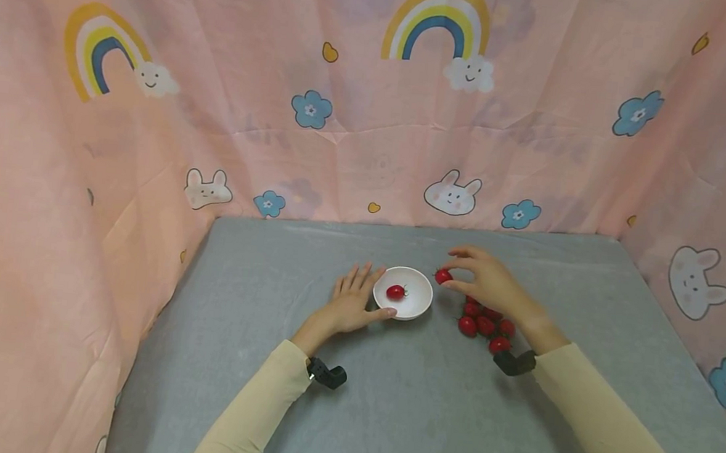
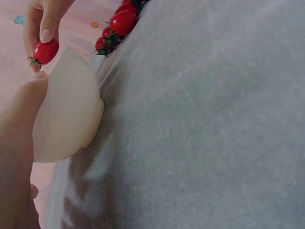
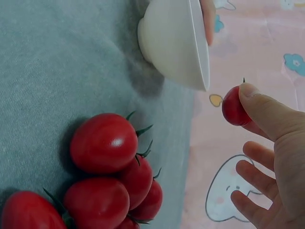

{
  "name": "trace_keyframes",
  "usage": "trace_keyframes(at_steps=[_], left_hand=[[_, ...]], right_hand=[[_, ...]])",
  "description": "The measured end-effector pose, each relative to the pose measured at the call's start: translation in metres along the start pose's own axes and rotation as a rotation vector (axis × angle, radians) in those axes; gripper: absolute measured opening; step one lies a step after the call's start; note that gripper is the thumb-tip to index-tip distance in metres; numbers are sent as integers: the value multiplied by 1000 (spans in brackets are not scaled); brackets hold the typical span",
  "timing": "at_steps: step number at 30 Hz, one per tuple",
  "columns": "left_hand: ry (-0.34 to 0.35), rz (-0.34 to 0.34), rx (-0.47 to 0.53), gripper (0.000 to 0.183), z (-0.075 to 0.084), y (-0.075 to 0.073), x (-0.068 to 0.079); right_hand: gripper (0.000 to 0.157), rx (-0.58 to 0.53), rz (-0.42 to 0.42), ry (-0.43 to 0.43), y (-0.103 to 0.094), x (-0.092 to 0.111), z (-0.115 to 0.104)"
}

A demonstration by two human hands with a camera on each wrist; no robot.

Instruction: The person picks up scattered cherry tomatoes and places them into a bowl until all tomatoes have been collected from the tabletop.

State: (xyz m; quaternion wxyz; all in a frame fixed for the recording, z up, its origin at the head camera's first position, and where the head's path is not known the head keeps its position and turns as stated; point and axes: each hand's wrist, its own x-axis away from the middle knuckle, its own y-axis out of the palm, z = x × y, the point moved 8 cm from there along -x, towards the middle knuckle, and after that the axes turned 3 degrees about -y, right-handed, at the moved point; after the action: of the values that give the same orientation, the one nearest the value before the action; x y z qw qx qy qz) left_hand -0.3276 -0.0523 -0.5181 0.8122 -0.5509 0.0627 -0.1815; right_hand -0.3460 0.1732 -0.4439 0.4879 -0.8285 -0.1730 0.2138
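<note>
My right hand (image 1: 489, 279) pinches a red cherry tomato (image 3: 234, 106) between thumb and forefinger, with its other fingers spread apart. That tomato is in the air just right of a white bowl (image 1: 419, 306), a little above rim height. One cherry tomato (image 1: 395, 292) lies inside the bowl. My left hand (image 1: 352, 304) rests against the bowl's left side, fingers straight, thumb (image 2: 35, 90) at the near rim. Several more cherry tomatoes (image 3: 104, 143) with green stems lie in a cluster on the table, below my right wrist; that wrist partly covers them in the head view.
A grey cloth (image 1: 398, 405) covers the table. Pink printed curtain (image 1: 356, 160) hangs behind the table and along both sides. Each wrist carries a black camera mount (image 1: 326, 374), and the right one hangs close to the tomato cluster.
</note>
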Motion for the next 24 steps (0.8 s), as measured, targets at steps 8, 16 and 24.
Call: trace_keyframes(at_steps=[8,16,24], left_hand=[[1,0,3,90,-1,1,-1],[3,0,2,91,-2,2,-2],[-9,-18,5,91,-2,3,-2]], right_hand=[[37,12,1,-66,6,-5,-7],[35,29,-17,-77,8,-10,-15],[33,27,-20,-88,12,-12,-21]])
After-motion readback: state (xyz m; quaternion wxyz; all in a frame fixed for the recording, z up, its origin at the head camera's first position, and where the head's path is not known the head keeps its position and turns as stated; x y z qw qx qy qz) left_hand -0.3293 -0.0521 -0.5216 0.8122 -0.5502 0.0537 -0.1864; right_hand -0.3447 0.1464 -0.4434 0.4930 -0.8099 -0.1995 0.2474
